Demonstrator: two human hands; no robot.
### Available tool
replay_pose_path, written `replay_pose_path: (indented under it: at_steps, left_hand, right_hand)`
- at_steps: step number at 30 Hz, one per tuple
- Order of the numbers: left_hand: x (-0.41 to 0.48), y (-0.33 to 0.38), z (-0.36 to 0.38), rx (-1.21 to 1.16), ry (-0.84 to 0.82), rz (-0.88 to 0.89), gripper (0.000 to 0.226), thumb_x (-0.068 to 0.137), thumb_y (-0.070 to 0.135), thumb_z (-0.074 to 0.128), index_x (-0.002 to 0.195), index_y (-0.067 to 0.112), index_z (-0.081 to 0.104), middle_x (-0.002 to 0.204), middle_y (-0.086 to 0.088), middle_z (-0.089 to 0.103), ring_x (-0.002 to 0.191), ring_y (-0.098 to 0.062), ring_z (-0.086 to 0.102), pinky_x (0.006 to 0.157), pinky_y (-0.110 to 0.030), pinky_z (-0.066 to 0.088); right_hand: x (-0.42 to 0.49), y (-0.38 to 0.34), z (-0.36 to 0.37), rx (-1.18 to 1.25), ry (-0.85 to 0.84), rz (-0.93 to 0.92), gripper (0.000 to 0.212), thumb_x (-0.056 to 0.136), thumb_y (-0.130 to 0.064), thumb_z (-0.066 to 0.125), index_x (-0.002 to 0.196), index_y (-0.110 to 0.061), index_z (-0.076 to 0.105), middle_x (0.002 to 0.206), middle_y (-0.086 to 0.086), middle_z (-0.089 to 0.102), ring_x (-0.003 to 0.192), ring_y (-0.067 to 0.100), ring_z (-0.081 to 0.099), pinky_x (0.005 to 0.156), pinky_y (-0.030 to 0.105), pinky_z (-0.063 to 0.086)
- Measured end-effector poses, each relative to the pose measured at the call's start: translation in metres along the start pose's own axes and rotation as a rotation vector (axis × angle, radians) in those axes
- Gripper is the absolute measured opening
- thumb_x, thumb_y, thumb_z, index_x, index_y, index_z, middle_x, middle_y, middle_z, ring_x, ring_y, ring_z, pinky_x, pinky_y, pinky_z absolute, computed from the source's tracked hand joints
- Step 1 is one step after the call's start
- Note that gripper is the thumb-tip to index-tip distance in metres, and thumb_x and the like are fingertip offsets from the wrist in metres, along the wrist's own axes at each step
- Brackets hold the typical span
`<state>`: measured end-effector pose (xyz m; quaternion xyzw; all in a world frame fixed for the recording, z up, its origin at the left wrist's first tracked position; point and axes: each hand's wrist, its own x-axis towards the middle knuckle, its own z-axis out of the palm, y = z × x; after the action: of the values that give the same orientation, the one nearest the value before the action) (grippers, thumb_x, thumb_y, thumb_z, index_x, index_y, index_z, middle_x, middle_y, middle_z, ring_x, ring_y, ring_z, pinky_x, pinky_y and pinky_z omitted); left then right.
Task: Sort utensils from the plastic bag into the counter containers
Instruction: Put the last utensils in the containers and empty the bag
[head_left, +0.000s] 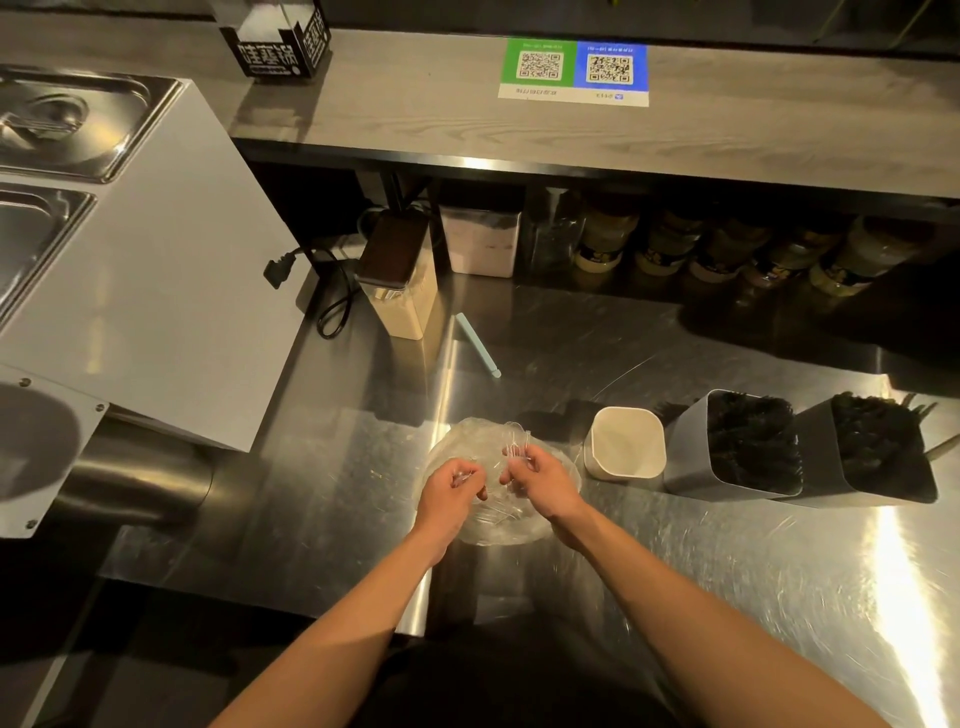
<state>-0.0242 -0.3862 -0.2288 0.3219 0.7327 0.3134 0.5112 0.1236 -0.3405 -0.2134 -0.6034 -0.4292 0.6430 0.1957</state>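
Observation:
A clear plastic bag (478, 441) full of transparent utensils lies on the steel counter (727, 561) in front of me. My left hand (449, 493) grips the bag's left side with curled fingers. My right hand (540, 480) pinches a small bunch of clear utensils (517, 448) above the bag. Just to the right stands a white square container (626, 441), which looks empty. Beyond it sit two grey containers (748, 447) (878, 457) packed with dark utensils.
A pale green straw (477, 344) lies on the counter behind the bag. A tall beige canister (402, 283) with a dark lid and a black power cord (332, 306) stand at the back left. Jars (727, 249) line the space under the wooden shelf (467, 119). A white machine (156, 260) fills the left.

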Motion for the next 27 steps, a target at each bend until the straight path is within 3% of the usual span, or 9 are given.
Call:
replay_pose_path:
  at_steps: [4,8,11,15,19,21,24,27]
  left_hand:
    - [0.0,0.001,-0.002,-0.083,-0.01,-0.014,0.008,0.092,0.02,0.07,0.086,0.016,0.074,0.076,0.001,0.07,0.078,-0.015,0.065,0.075,-0.023,0.053]
    - [-0.001,0.009,0.001,-0.23,-0.03,-0.075,0.014,0.09,0.026,0.074,0.101,0.018,0.076,0.077,0.005,0.067,0.07,-0.008,0.059,0.064,-0.017,0.05]
    - [0.002,0.011,0.003,-0.105,-0.009,-0.018,0.012,0.098,0.029,0.064,0.098,0.022,0.074,0.074,0.009,0.064,0.07,-0.008,0.055,0.068,-0.02,0.046]
    - [0.002,0.01,0.008,0.019,-0.032,0.06,0.023,0.106,0.028,0.047,0.103,0.016,0.066,0.098,0.002,0.067,0.095,-0.013,0.063,0.08,-0.021,0.047]
    - [-0.001,0.013,0.013,-0.003,0.07,0.076,0.03,0.108,0.025,0.035,0.088,0.014,0.054,0.083,-0.002,0.061,0.08,-0.016,0.06,0.073,-0.021,0.047]
    - [0.0,0.015,0.013,-0.007,0.079,0.052,0.029,0.109,0.03,0.036,0.09,0.016,0.054,0.083,-0.003,0.057,0.078,-0.016,0.055,0.069,-0.021,0.046]
    - [0.004,0.014,0.013,0.006,0.01,0.026,0.032,0.104,0.047,0.046,0.111,0.017,0.057,0.099,-0.001,0.062,0.092,-0.013,0.061,0.079,-0.026,0.05]
    - [0.007,0.012,0.014,-0.021,0.009,0.031,0.026,0.102,0.041,0.053,0.111,0.018,0.063,0.107,-0.006,0.069,0.095,-0.017,0.066,0.082,-0.028,0.055]
  right_hand:
    - [0.001,-0.004,0.0,-0.047,-0.06,0.028,0.02,0.102,-0.013,0.05,0.103,-0.001,0.066,0.079,0.003,0.066,0.068,0.011,0.054,0.061,0.019,0.047]
    - [0.002,-0.006,0.003,-0.154,-0.123,0.075,0.023,0.101,-0.025,0.057,0.096,-0.008,0.072,0.083,0.001,0.071,0.073,0.013,0.06,0.066,0.019,0.052]
    - [-0.001,-0.006,0.003,-0.052,-0.118,0.078,0.025,0.103,-0.026,0.055,0.095,-0.01,0.072,0.083,0.001,0.07,0.07,0.012,0.058,0.065,0.019,0.05]
    - [-0.003,-0.002,0.002,-0.009,-0.092,0.061,0.025,0.101,-0.024,0.058,0.1,-0.003,0.07,0.086,0.004,0.067,0.067,0.01,0.06,0.062,0.021,0.05]
    - [-0.005,-0.001,0.0,0.035,-0.058,0.04,0.02,0.103,-0.019,0.054,0.101,-0.003,0.067,0.085,0.005,0.069,0.069,0.011,0.058,0.06,0.018,0.048]
    - [-0.006,-0.001,-0.001,0.04,-0.08,0.019,0.016,0.103,-0.018,0.053,0.1,-0.009,0.066,0.086,0.005,0.07,0.071,0.011,0.058,0.063,0.019,0.048]
    - [-0.006,-0.002,-0.001,0.005,-0.113,-0.019,0.016,0.104,-0.017,0.052,0.099,-0.011,0.067,0.085,0.004,0.071,0.072,0.011,0.06,0.067,0.02,0.05]
    - [-0.007,-0.005,0.002,-0.037,-0.132,-0.052,0.018,0.105,-0.018,0.05,0.102,-0.011,0.067,0.088,0.007,0.072,0.074,0.012,0.062,0.072,0.021,0.053]
